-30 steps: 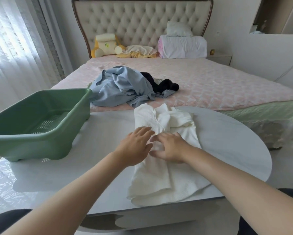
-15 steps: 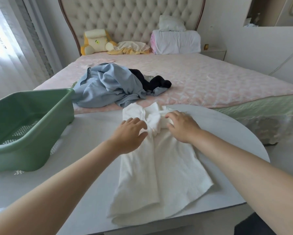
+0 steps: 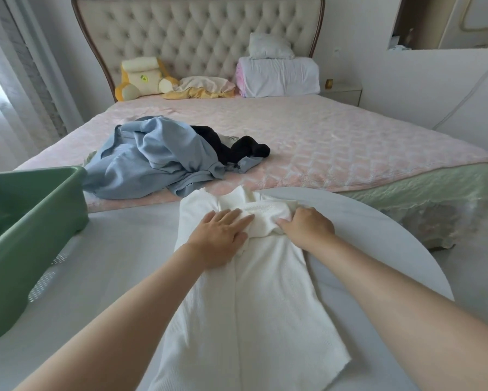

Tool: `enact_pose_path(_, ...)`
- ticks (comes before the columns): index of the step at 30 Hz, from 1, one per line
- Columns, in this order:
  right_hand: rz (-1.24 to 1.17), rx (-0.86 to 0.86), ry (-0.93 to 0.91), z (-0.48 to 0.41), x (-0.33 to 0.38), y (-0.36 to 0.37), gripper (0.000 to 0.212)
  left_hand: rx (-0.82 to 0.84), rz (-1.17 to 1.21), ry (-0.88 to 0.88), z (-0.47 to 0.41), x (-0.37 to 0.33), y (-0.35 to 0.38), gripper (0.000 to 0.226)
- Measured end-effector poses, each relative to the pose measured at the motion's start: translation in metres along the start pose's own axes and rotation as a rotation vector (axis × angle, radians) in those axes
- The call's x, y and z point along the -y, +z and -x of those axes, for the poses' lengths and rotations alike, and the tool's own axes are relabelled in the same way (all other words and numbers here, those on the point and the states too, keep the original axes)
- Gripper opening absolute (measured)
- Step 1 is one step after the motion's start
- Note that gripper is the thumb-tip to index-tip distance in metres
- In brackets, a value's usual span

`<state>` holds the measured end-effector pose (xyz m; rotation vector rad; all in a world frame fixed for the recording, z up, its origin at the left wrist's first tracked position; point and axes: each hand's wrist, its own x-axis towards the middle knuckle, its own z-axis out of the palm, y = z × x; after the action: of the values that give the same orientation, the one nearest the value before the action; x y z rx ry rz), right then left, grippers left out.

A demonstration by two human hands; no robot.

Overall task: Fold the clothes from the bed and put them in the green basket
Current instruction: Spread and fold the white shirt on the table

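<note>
Pressing flat with straight fingers, the left hand pins the upper part of the white ribbed knit top. Just beside it, the right hand curls its fingers into the bunched sleeve fold and grips that cloth. The top lies lengthwise on the white round-edged table, hem toward the person.

To fold well, I judge the sleeve should be drawn taut and laid square inside the body's side edges, with the flat palm stopping the layers from sliding. The table's curved rim runs close on the right, so the freer room is leftward.

The green plastic basket stands there, well apart. A crumpled pale blue garment and a black garment wait on the pink quilted bed.
</note>
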<state>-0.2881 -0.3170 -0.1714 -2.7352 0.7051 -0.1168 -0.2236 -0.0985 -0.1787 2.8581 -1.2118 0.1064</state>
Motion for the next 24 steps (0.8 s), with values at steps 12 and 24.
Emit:
enact_pose_path(12, -0.475, -0.132, -0.117, 0.013, 0.051, -0.022, 0.029, -0.33, 0.384, -0.195, 0.013, 0.015, -0.012, 0.045)
enact_pose_path(24, -0.907, 0.466, -0.269, 0.042, 0.13, -0.011, 0.051, -0.411, 1.215, -0.646, 0.031, 0.048, -0.035, 0.04)
